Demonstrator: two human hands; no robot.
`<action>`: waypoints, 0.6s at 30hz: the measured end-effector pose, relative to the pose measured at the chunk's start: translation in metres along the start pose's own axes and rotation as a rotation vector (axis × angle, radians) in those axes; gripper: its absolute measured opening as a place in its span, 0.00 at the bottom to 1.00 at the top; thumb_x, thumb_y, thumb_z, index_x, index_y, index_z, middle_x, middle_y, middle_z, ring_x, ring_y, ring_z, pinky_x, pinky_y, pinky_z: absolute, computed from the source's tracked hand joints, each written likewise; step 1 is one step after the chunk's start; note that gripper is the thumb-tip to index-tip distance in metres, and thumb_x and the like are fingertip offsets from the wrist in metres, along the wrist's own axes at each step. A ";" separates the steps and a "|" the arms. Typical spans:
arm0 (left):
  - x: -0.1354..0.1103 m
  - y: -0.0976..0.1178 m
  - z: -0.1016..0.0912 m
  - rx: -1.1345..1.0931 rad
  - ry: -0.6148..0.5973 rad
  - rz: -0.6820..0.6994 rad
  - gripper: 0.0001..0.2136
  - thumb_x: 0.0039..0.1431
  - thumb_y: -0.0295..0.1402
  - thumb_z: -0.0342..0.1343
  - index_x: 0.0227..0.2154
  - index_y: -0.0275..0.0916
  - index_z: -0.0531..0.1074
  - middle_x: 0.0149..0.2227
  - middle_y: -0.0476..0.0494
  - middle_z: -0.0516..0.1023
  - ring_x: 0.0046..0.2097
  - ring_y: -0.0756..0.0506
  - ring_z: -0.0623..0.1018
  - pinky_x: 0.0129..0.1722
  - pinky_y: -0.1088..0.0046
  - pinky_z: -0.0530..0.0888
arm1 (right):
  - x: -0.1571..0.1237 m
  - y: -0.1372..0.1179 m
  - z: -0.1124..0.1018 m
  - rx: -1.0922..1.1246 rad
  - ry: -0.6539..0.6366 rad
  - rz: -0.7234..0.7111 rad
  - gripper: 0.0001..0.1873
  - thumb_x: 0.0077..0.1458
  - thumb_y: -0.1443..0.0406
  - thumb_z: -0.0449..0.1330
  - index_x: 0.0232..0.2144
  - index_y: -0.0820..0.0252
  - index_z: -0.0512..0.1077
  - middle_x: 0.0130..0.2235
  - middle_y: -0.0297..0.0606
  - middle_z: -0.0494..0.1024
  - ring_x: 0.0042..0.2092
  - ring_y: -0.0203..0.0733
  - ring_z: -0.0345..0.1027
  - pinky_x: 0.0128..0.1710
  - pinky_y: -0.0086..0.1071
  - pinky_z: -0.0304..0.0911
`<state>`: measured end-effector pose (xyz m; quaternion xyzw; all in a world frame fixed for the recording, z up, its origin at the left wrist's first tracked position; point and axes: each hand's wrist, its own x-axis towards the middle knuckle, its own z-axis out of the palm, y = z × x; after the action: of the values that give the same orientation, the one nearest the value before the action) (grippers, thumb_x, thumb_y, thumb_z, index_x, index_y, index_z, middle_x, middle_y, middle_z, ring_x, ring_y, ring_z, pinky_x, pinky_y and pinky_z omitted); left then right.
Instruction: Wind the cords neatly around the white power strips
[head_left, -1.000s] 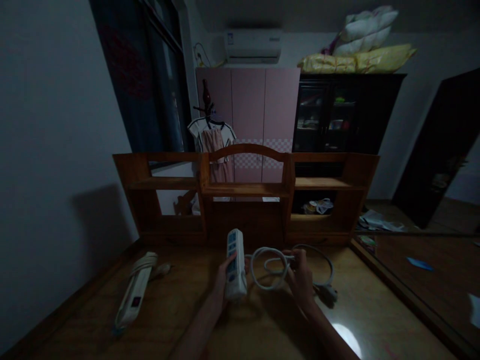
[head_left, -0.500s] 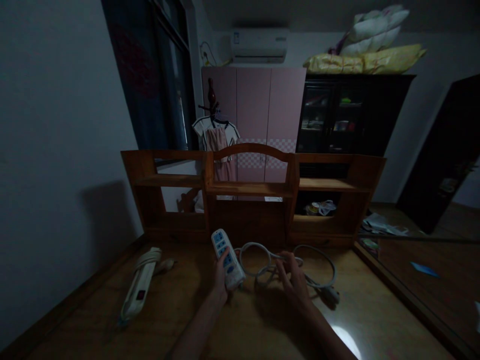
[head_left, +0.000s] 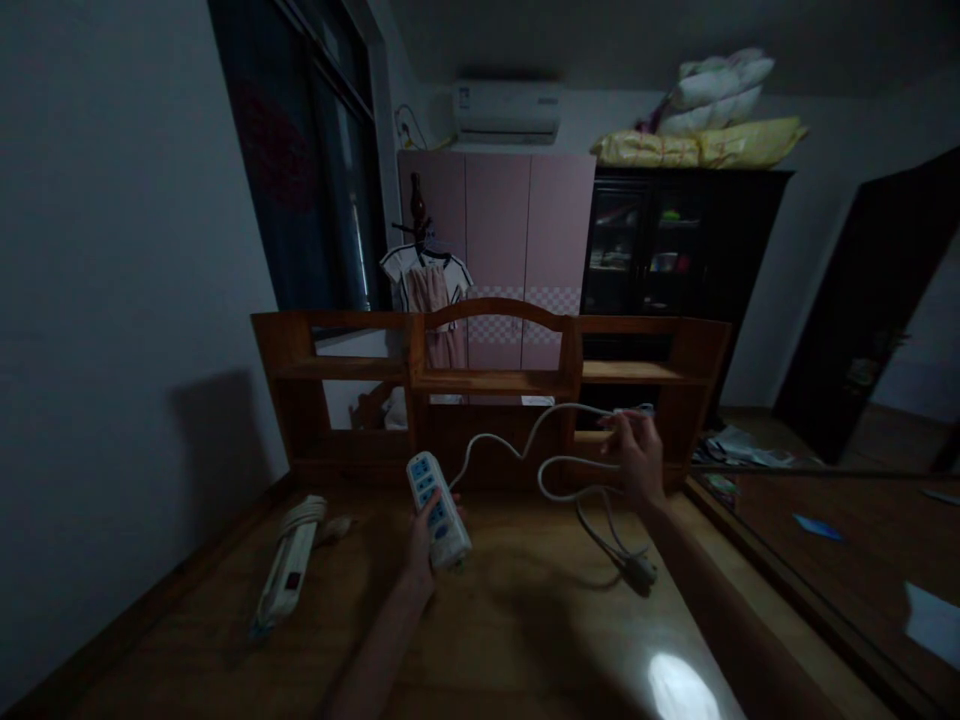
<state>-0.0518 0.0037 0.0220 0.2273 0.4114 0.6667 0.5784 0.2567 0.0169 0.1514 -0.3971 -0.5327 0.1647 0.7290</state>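
My left hand point(head_left: 421, 545) is wrapped round a white power strip point(head_left: 448, 535) with blue socket faces, tilted above the wooden tabletop point(head_left: 495, 620). From its far end a pale power cord point(head_left: 491, 437) runs in loose waves to my right hand point(head_left: 636, 450), which pinches it in the air to the right. More of the cord hangs in loops below that hand, down to the plug point(head_left: 641, 572) near the tabletop. On the left lies a second power strip point(head_left: 289, 570), cream-coloured with a red switch, its own cord wound around its far end.
A wooden shelf unit point(head_left: 495, 382) stands along the far edge of the tabletop. The left side meets a white wall point(head_left: 135, 380). A raised wooden edge point(head_left: 765, 575) borders the right side, with papers point(head_left: 742, 447) on the floor beyond.
My right hand has moved right and up with the cord, drawing out the loops between my hands. The held power strip has shifted slightly left. The view has turned a little right.
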 end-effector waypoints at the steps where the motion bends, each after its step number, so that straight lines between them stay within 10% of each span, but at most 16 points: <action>1: -0.004 0.006 -0.006 0.002 0.007 0.013 0.15 0.51 0.38 0.60 0.38 0.33 0.73 0.27 0.41 0.79 0.24 0.47 0.77 0.24 0.74 0.74 | 0.011 -0.005 -0.010 0.021 0.022 -0.021 0.16 0.56 0.52 0.54 0.38 0.58 0.64 0.35 0.37 0.77 0.21 0.31 0.64 0.21 0.26 0.60; 9: -0.059 0.062 -0.052 0.101 0.175 0.388 0.21 0.50 0.38 0.62 0.47 0.43 0.68 0.35 0.45 0.79 0.29 0.49 0.79 0.26 0.78 0.73 | 0.056 -0.016 -0.080 0.041 0.046 -0.001 0.17 0.51 0.53 0.61 0.38 0.58 0.68 0.34 0.37 0.77 0.23 0.31 0.65 0.22 0.25 0.62; 18: -0.119 0.084 -0.028 0.147 0.083 0.342 0.22 0.49 0.42 0.61 0.46 0.40 0.69 0.33 0.46 0.79 0.26 0.49 0.77 0.23 0.78 0.70 | 0.072 0.001 -0.087 -0.194 -0.471 0.248 0.21 0.49 0.52 0.61 0.40 0.59 0.69 0.39 0.45 0.78 0.32 0.40 0.72 0.28 0.31 0.67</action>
<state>-0.0955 -0.1182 0.0947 0.3079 0.4379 0.7322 0.4212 0.3637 0.0303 0.1866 -0.4779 -0.6480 0.2890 0.5179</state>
